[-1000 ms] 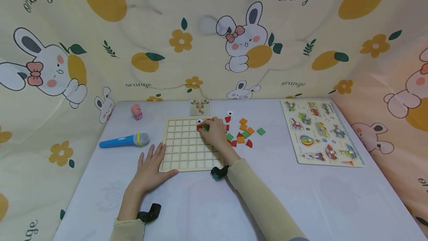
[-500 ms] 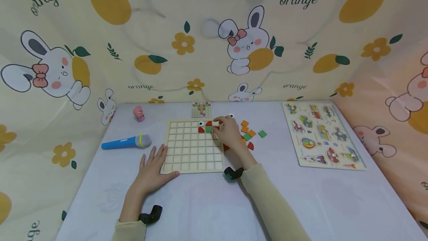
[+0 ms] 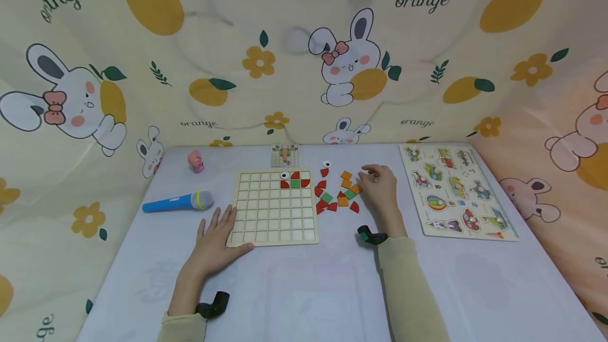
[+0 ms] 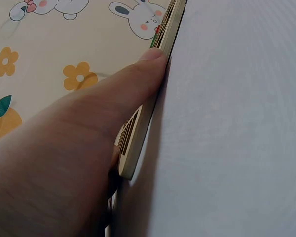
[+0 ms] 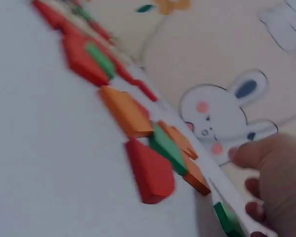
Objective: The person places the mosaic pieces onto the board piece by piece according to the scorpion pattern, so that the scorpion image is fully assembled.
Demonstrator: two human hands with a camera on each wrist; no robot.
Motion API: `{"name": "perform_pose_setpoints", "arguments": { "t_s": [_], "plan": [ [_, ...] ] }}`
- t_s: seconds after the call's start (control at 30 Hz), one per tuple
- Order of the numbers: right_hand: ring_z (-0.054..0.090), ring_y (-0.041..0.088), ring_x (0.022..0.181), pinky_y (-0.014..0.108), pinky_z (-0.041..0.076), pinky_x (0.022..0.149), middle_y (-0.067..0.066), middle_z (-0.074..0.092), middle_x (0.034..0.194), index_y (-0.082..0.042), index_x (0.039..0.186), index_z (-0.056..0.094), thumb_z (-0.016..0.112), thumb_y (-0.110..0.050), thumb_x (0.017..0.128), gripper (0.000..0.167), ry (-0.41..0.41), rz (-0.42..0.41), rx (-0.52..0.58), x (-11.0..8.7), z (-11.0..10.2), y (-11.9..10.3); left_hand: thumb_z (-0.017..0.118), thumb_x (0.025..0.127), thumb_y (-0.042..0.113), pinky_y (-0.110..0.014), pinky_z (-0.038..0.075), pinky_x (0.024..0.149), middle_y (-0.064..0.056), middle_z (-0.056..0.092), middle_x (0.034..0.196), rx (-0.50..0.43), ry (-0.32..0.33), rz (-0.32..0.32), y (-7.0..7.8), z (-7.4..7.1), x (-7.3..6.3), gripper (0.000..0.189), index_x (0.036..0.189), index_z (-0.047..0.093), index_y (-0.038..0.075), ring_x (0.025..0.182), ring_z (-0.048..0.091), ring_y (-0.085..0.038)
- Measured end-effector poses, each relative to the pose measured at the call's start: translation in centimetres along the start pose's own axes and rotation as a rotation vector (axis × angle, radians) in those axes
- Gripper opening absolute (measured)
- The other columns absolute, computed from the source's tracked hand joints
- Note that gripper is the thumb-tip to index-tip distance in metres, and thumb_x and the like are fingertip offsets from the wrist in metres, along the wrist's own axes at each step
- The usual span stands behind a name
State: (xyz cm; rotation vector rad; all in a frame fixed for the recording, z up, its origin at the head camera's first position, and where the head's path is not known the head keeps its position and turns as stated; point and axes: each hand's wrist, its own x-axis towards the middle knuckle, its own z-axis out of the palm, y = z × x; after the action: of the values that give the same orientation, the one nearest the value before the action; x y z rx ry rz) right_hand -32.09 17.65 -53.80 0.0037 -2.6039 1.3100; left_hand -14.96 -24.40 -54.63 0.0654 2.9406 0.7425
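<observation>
My left hand (image 3: 211,249) rests with its fingers spread along the left edge of a wooden grid board (image 3: 256,210). Its thumb lies on the board's front edge, as the left wrist view shows. Near the board's back right corner sit an eye tile (image 3: 284,176), a green square tile (image 3: 295,183) and several red quarter-round tiles (image 3: 305,183). To the right of the loose tiles, my right hand (image 3: 381,189) is over the table, its fingers loosely bent. Beside its fingers in the right wrist view is a green tile (image 5: 228,220); no grip on it shows.
Orange tiles (image 3: 342,201), more red and green ones and an eye tile (image 3: 326,164) lie loose right of the board. A pattern card (image 3: 285,155) lies behind it. A toy microphone (image 3: 178,201) and pink figurine (image 3: 195,161) are left; a picture puzzle (image 3: 458,191) is right.
My right hand has left the board and moved right past the loose tiles. A red tile it was handling now sits beside the green tile in the grid. The left hand stays put.
</observation>
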Motion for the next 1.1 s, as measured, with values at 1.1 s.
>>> {"name": "perform_pose_setpoints", "arguments": {
  "t_s": [1.1],
  "plan": [
    [0.047,0.041,0.140,0.059,0.037,0.122,0.018,0.057,0.145,-0.010,0.129,0.074,0.077,-0.027,0.099,0.034,-0.421,-0.051,-0.136,1.2,-4.3,2.4,0.071,0.087,0.074,-0.072,-0.007,0.125,-0.018,0.018,0.176,-0.008,0.007,0.014,0.2,0.1,0.0,0.118,0.168,0.023,0.002,0.163,0.003,-0.046]
  ]
}}
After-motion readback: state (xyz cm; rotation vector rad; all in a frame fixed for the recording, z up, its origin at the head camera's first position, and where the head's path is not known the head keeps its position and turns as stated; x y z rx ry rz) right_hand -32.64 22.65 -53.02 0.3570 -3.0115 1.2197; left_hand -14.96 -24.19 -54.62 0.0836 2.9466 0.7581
